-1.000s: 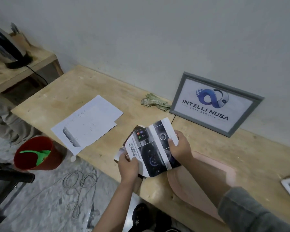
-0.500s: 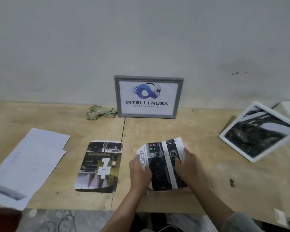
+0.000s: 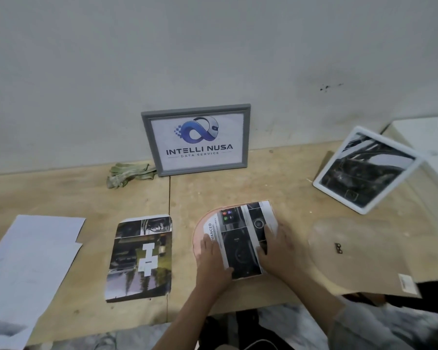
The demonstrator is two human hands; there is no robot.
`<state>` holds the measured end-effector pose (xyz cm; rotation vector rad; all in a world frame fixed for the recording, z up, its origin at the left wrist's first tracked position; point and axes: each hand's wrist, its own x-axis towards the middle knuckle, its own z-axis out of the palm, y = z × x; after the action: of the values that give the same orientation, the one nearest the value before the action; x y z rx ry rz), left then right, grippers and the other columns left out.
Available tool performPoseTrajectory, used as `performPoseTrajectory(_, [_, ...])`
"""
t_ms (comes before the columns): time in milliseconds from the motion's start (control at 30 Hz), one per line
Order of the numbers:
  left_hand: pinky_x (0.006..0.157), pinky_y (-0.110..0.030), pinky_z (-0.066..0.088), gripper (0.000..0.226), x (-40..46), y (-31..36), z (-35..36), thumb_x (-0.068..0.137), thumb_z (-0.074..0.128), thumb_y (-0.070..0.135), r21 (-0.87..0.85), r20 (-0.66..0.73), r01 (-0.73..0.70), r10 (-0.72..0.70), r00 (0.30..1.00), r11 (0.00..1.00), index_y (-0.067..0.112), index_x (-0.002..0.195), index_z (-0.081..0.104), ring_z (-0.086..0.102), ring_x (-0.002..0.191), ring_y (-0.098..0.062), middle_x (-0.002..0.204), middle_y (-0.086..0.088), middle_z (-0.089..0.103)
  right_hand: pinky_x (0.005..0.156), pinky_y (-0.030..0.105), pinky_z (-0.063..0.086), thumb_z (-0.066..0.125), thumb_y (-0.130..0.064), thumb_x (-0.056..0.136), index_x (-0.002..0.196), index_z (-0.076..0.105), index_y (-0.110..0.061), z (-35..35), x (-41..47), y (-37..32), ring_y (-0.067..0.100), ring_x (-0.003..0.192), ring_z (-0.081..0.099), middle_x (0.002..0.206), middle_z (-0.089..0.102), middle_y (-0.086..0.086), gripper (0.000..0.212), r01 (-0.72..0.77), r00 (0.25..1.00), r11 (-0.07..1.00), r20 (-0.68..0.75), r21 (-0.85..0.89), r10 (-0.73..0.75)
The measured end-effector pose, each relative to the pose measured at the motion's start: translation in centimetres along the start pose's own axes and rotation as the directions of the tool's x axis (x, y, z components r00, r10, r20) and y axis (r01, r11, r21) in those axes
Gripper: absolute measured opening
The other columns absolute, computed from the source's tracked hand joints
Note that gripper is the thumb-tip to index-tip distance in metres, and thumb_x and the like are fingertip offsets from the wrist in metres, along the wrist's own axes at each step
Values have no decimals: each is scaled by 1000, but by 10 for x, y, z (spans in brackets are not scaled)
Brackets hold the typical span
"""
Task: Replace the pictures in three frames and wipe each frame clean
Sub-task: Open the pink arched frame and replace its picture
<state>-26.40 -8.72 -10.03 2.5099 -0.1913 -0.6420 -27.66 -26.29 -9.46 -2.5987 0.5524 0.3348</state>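
Observation:
A dark printed picture [image 3: 240, 238] with the word ADVANCED lies on a pink arch-shaped frame [image 3: 197, 238] near the table's front edge. My left hand [image 3: 213, 261] presses flat on the picture's left side. My right hand [image 3: 276, 251] presses flat on its right side. A second dark picture [image 3: 142, 258] lies loose to the left. A grey frame [image 3: 196, 140] with a logo print leans on the wall. A white frame [image 3: 364, 170] with a dark photo stands tilted at the right. A brown arch-shaped backing board [image 3: 359, 256] lies right of my hands.
A crumpled green cloth [image 3: 129, 174] lies by the wall, left of the grey frame. White paper sheets [image 3: 28, 263] cover the table's left end. The wooden table [image 3: 276, 178] has a seam down its middle. A white surface [image 3: 430, 137] sits at far right.
The picture has gone from being held curled above the table to lying flat on the pink frame, with both hands now pressing on it. The view has tilted down slightly.

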Motion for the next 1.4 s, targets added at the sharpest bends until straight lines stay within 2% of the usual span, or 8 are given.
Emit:
performPoseTrajectory(233, [117,-51,0,83,0,-6,-5,89,55,35,97,1,1,-2,1000,995,8,151,5,-10,147,-30,160,-12,-11,115,54,15,46,-37,92,149,13,-21,16,2,3,36,143,-17,155,-10,20,68,5,999,1000,40,-6,-5])
performPoseTrajectory(400, [116,-53,-2,80,7,-8,-1,88,51,29,76,13,-10,9,1000,997,8,151,6,-11,147,-29,160,-11,-11,115,53,14,47,-38,92,149,13,-22,20,4,11,34,143,-15,156,-10,18,69,-6,999,1000,41,26,5])
performPoseTrajectory(633, [116,-51,1,69,-1,19,18,90,51,20,-90,-143,-43,30,989,995,8,150,20,1,148,-26,160,-10,5,114,52,4,34,-49,88,150,14,-19,7,-3,34,32,144,0,156,6,17,72,8,1000,1000,-24,20,-7])
performPoseTrajectory(767, [110,-44,34,49,-4,56,41,89,54,14,-216,-246,-113,58,967,970,4,136,46,40,134,-29,144,-15,45,115,50,8,15,-55,87,150,10,-14,-20,-12,67,34,144,5,155,7,20,75,-13,1000,998,-25,-54,12])
performPoseTrajectory(900, [81,-30,43,28,-9,108,62,86,56,10,-302,-281,-169,82,956,938,8,114,60,59,96,-18,102,-6,64,115,45,13,29,-44,95,149,15,-10,-53,-24,114,32,143,12,155,13,18,65,-56,992,998,-109,7,57])
performPoseTrajectory(1133, [88,-34,44,33,5,182,104,90,52,15,-265,-103,-60,33,994,963,-1,118,56,57,108,-33,114,-16,61,112,46,21,47,-38,94,144,28,-12,-92,-22,219,37,140,18,154,15,20,60,-319,938,938,-100,135,333])
performPoseTrajectory(1300, [69,-33,42,17,11,209,123,86,57,19,-214,-80,20,-38,996,977,6,96,52,53,83,-25,98,-11,56,105,48,27,48,-38,90,131,39,-11,-105,-21,254,40,124,34,139,32,21,50,-448,884,885,-89,124,459])
performPoseTrajectory(1400, [69,-27,36,21,13,214,129,86,59,21,-225,-76,42,-61,995,973,8,102,51,52,84,-22,98,-8,56,99,45,34,50,-35,88,119,44,-8,-104,-18,256,39,116,37,128,37,20,42,-442,887,883,-69,161,457])
